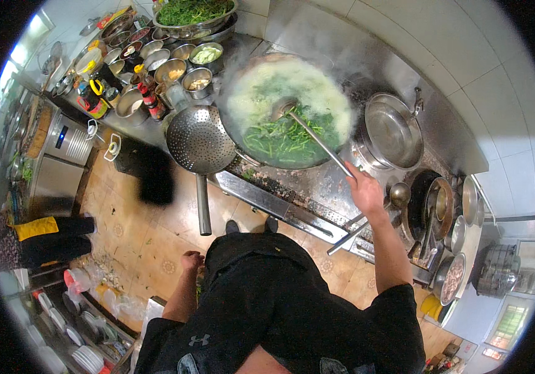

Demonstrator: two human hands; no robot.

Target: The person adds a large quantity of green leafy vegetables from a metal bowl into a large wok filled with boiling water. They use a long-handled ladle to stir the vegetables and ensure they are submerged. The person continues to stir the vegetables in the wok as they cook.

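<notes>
A large wok [291, 161] of bubbling greenish water with green stems and leaves in it stands on the stove before me. My right hand [365, 189] is closed around the long metal handle of a ladle [286, 108], whose bowl is in the wok among the greens. Down at my left side is my left hand [192, 259], its fingers curled; no held thing shows in it. A perforated metal strainer [200, 139] rests at the wok's left edge, its handle pointing toward me. Steam blurs the far part of the wok.
Metal bowls of ingredients [171, 70] and sauce bottles [150, 100] stand at the back left, near a basin of greens [195, 28]. Right of the wok are stacked metal pans [393, 131], another ladle [399, 194] and a dark wok [414, 210]. A dish rack [80, 336] stands behind at lower left.
</notes>
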